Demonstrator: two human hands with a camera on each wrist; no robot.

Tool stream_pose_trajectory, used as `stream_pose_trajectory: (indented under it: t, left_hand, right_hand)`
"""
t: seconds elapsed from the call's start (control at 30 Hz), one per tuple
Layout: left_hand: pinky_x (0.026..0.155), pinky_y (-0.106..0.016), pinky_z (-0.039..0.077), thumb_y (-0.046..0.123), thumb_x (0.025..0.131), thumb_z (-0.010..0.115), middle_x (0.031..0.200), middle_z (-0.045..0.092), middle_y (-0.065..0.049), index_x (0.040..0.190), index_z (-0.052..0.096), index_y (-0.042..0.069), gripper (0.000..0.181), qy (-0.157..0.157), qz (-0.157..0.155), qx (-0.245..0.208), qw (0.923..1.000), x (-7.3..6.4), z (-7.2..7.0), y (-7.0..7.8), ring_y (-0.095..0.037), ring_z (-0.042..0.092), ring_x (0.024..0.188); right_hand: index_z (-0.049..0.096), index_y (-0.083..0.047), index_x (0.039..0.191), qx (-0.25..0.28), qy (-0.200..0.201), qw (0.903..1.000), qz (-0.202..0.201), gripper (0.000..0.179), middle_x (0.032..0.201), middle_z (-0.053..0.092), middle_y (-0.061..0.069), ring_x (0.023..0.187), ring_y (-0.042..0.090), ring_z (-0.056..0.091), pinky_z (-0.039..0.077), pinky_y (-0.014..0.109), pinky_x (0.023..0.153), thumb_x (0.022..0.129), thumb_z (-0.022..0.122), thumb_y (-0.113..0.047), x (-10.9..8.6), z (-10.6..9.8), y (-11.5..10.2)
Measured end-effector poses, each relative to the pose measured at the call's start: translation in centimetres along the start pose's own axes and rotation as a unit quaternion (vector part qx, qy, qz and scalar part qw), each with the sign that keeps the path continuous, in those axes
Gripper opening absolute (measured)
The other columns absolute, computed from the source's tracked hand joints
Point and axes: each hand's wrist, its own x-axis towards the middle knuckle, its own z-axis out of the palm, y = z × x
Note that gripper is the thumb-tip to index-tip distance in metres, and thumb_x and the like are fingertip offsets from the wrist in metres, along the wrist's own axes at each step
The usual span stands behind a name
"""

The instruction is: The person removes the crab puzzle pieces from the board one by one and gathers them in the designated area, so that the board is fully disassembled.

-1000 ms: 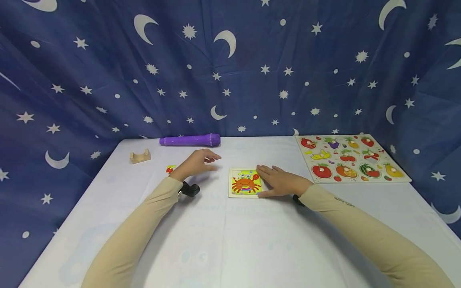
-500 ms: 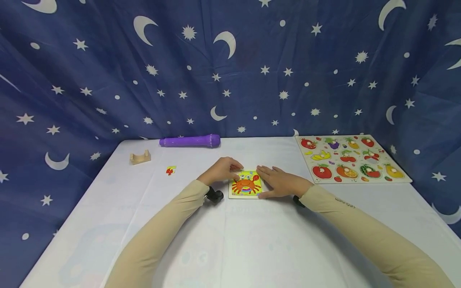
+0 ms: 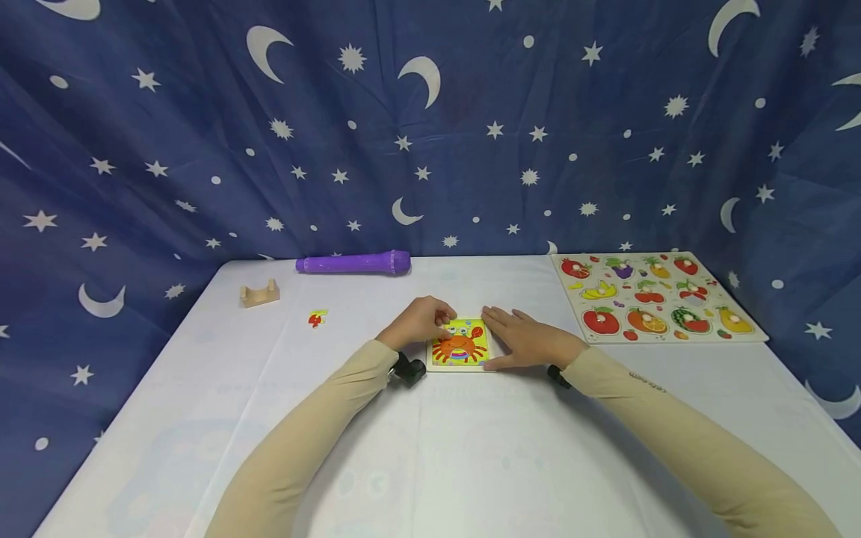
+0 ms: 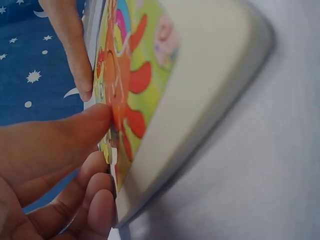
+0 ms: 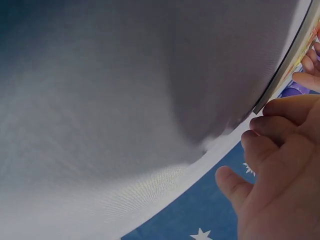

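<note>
A square crab jigsaw puzzle in a pale wooden frame lies on the white table. Its upper left corner is in my left hand: in the left wrist view the thumb presses the crab picture while the curled fingers meet the edge, partly hiding the pieces there. My right hand rests along the puzzle's right side with its fingers straight. In the right wrist view, those fingers lie against the frame's edge. A loose red and yellow jigsaw piece lies to the left, apart from both hands.
A purple toy microphone lies along the back edge. Left of it stands a small wooden cradle-shaped block. At the back right is a fruit puzzle board. Behind the table hangs a blue curtain with moons and stars.
My left hand has moved right, from beside the loose piece to the crab puzzle's upper left corner, and has stayed there since half a second ago. The right hand has hardly moved.
</note>
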Motion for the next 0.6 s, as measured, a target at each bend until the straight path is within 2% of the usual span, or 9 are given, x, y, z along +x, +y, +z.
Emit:
stream_pose_trajectory:
  t: [0.27,0.6]
  left_hand:
    - [0.071,-0.018,0.045,0.011,0.076,0.077,0.087,0.062,-0.004,0.112,0.067,0.003,0.038,-0.003,-0.01,-0.006,0.9999,0.05,0.01,-0.07,-0.011,0.052,0.077]
    - [0.07,-0.017,0.044,0.01,0.075,0.078,0.087,0.06,-0.004,0.115,0.065,0.004,0.042,-0.007,-0.024,-0.018,0.9995,0.33,0.08,-0.12,-0.011,0.051,0.078]
  right_hand:
    - [0.013,-0.004,0.15,-0.02,-0.012,0.9997,-0.003,0.102,0.158,0.012,0.014,0.146,0.031,0.013,0.014,0.053,0.116,0.081,0.053,-0.067,0.13,0.14,0.22]
    - [0.014,-0.006,0.151,-0.03,-0.008,0.9995,0.001,0.101,0.159,0.011,0.011,0.147,0.03,0.009,0.01,0.052,0.117,0.081,0.052,-0.069,-0.01,-0.01,0.11]
